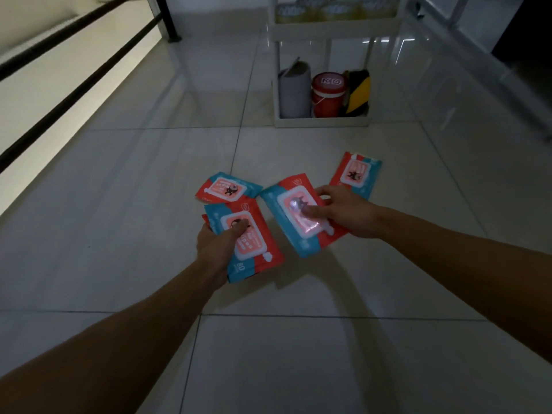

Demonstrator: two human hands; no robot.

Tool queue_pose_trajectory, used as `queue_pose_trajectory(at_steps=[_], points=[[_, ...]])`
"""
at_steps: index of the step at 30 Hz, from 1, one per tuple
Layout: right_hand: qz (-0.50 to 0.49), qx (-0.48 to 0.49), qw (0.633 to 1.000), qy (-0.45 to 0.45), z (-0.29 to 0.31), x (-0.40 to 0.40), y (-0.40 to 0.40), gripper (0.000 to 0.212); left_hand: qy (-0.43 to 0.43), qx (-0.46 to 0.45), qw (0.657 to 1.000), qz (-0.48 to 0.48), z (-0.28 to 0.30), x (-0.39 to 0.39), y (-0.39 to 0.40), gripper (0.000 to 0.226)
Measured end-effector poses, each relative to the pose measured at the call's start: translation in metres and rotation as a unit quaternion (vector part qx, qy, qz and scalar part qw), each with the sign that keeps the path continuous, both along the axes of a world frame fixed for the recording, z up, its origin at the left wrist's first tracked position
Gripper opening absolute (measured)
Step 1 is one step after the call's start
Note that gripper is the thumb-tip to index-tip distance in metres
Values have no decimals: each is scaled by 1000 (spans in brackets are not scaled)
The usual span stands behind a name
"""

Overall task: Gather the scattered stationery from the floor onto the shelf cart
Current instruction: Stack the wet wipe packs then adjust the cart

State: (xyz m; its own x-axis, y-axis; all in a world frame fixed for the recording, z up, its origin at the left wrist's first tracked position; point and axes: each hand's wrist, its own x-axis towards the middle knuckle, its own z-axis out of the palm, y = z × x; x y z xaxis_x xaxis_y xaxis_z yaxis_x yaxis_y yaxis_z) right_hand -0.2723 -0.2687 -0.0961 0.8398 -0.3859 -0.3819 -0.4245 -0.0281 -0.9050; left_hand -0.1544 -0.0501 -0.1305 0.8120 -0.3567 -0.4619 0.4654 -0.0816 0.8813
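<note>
Several red-and-blue wipe packs lie on the tiled floor. My left hand [219, 245] grips one pack [249, 249] from its left edge, thumb on its pink lid; a second pack seems to sit beneath it. My right hand [343, 212] holds another pack [298, 222], thumb pressed on the lid. Two more packs rest on the floor: one [227, 189] just beyond my left hand, one [357, 174] beyond my right. The white shelf cart [321, 122] stands further ahead.
The cart's bottom shelf holds a grey roll [294, 94], a red tub [328, 95] and black-yellow tape [358, 94]; an upper shelf holds pale rolls [334, 10]. A black-railed frame [74, 85] runs along the left. A pale cabinet edge [478, 70] lies at the right.
</note>
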Motion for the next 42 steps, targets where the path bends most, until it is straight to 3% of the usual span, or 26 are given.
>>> queue_pose_trajectory(at_steps=[2, 4, 6, 9, 11, 15, 17, 19, 21, 23, 26, 29, 33, 37, 42], points=[[-31, 83, 996, -31, 6, 1, 10, 33, -15, -8, 1000, -12, 1, -4, -9, 44], [-58, 93, 993, -48, 6, 5, 22, 37, -27, -35, 999, -11, 5, -10, -20, 40], [-65, 60, 994, -57, 3, 10, 33, 38, -3, -82, 996, -23, 9, -15, -33, 40], [-51, -59, 995, -60, -3, 15, 45, 27, 96, -140, 985, -43, 14, -18, -48, 63], [-48, -127, 989, -64, -11, 19, 50, 35, 96, -119, 988, -33, 11, -17, -57, 57], [-90, -165, 980, -63, -37, 37, 26, 47, 70, -56, 996, 5, -8, -15, -69, 41], [-181, -253, 950, -19, -52, 46, -14, 46, 95, -68, 993, 16, -16, -13, -72, 31], [-227, -409, 877, 107, -65, 48, -61, 49, 110, -71, 991, 12, -22, -11, -70, 27], [-209, -463, 840, 190, -72, 43, -98, 50, 114, -58, 992, -1, -29, -9, -66, 25], [-159, -484, 835, 209, -74, 38, -125, 49, 113, -48, 992, -18, -34, -9, -61, 25], [0, -540, 799, 264, -82, 32, -140, 45, 112, -42, 992, -36, -34, -7, -55, 26], [41, -596, 759, 258, -84, 28, -127, 44, 104, -29, 993, -46, -35, -3, -49, 29], [99, -584, 762, 261, -71, 29, -104, 47, 97, -17, 994, -46, -36, -1, -43, 29], [104, -549, 793, 241, -48, 26, -91, 24, 87, -15, 995, -38, -32, -2, -40, 30], [122, -526, 798, 268, -45, 13, -93, 61, 75, -20, 996, -49, -18, -11, -37, 26]])
